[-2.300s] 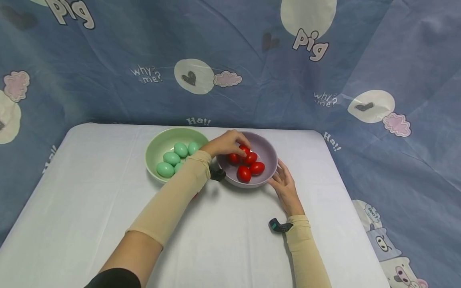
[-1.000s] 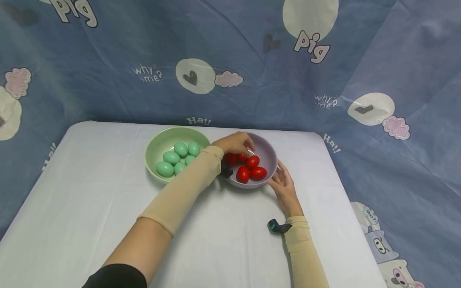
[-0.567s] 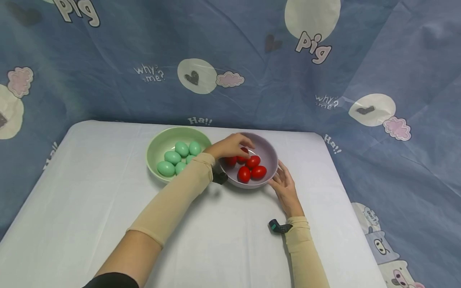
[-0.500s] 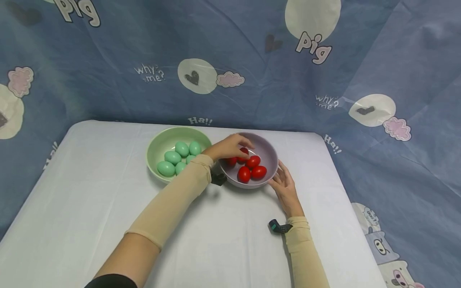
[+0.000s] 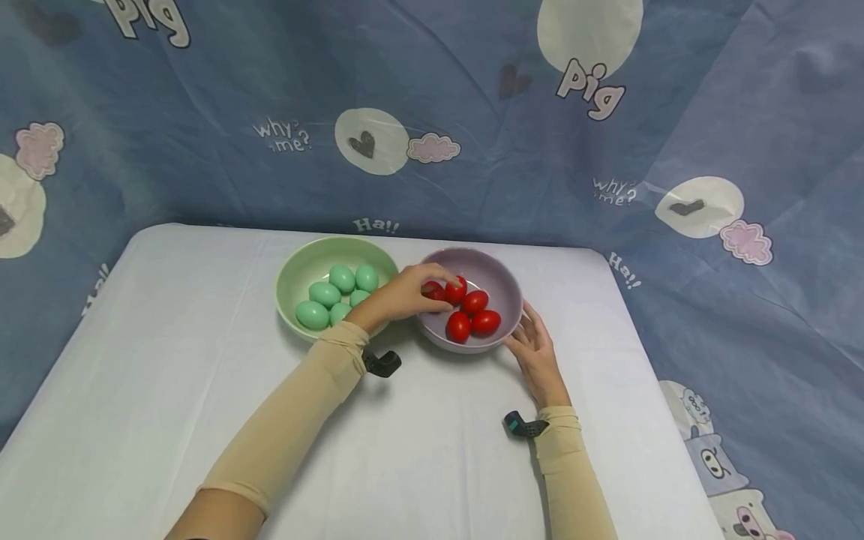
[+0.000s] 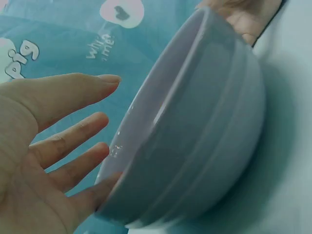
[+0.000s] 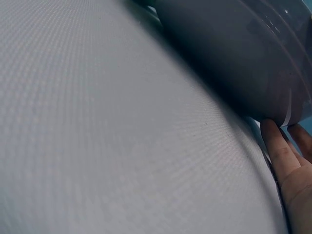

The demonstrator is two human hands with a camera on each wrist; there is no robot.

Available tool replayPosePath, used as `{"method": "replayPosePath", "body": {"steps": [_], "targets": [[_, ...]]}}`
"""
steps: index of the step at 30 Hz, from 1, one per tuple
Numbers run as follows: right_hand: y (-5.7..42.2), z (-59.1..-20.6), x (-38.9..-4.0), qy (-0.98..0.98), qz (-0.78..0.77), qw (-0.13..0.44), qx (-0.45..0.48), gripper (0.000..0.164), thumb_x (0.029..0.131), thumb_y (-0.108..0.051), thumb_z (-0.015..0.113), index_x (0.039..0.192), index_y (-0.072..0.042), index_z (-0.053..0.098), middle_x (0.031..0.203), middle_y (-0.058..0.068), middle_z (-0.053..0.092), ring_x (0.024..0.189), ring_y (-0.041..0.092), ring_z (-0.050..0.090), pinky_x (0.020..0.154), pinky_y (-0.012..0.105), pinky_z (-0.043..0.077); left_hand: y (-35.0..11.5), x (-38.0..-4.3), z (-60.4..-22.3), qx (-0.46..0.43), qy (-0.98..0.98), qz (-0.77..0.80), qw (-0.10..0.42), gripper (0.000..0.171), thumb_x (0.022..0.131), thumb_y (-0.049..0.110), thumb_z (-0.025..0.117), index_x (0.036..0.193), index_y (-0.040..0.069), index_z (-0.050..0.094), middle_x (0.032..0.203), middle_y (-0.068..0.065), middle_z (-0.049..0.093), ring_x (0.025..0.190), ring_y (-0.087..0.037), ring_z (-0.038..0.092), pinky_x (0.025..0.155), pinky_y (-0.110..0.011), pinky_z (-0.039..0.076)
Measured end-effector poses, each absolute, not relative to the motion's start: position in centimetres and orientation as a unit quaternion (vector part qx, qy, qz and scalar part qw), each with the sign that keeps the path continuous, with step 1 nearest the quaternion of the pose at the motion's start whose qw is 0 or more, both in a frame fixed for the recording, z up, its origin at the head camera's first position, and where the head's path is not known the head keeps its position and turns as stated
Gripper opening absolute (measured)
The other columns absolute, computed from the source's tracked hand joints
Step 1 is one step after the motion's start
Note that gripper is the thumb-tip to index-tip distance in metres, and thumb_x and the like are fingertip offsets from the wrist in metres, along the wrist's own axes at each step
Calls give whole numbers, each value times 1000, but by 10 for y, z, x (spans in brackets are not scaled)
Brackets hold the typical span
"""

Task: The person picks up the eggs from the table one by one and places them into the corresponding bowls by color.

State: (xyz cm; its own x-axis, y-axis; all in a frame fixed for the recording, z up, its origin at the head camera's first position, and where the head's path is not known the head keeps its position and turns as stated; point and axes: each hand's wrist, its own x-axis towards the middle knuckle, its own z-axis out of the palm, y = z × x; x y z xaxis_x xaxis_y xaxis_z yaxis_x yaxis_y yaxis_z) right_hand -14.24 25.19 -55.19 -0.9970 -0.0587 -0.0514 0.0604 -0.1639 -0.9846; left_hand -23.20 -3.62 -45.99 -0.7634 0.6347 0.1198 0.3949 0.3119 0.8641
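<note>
My left hand point(image 5: 405, 294) hovers over the left rim of the light purple bowl point(image 5: 505, 285), fingers spread and loosely bent. Nothing shows between its fingers in the left wrist view, where the fingertips are right at the rim of the bowl point(image 6: 204, 117). Inside the bowl lie several glossy red egg-shaped pieces point(image 5: 475, 302); one is partly hidden behind the left fingers. My right hand point(image 5: 536, 360) rests against the bowl's right outer side. In the right wrist view its nearly straight fingers point(image 7: 279, 146) touch the outer wall low down.
Close by on the left stands a green bowl point(image 5: 297, 274) with several mint-green eggs point(image 5: 325, 293), partly covered by the left wrist. Both bowls are near the far edge of a white-covered table point(image 5: 432, 450). A blue patterned cloth point(image 5: 472, 187) hangs behind.
My left hand has drawn back leftward and toward me from over the red pieces, uncovering more of them. My right hand stays at the purple bowl. Some red pieces have shifted slightly.
</note>
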Motion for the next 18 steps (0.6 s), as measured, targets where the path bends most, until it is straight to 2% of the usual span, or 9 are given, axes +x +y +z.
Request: {"method": "replayPosePath", "body": {"steps": [6,11,18], "targets": [[252,-552,-142,646,-763,40,1,81,95,-1,70,162,-29,32,167,6,35,155,27,36,113,23,47,-54,-205,-465,325,803,492,84,45,86,6,82,129,6,70,136,-11,66,129,-31,60,109,-51,52],[253,-553,-142,647,-762,37,0,80,96,-1,69,162,-29,33,167,6,35,155,28,36,113,24,46,-67,-184,-469,328,809,485,54,46,86,9,84,130,7,70,139,-11,66,135,-28,57,118,-46,45],[254,-555,-143,648,-760,39,-2,80,96,-1,69,162,-30,32,167,5,35,155,27,36,114,24,46,-89,-153,-475,323,820,469,54,48,87,13,83,133,10,68,143,-10,64,141,-29,53,122,-51,40]]}}
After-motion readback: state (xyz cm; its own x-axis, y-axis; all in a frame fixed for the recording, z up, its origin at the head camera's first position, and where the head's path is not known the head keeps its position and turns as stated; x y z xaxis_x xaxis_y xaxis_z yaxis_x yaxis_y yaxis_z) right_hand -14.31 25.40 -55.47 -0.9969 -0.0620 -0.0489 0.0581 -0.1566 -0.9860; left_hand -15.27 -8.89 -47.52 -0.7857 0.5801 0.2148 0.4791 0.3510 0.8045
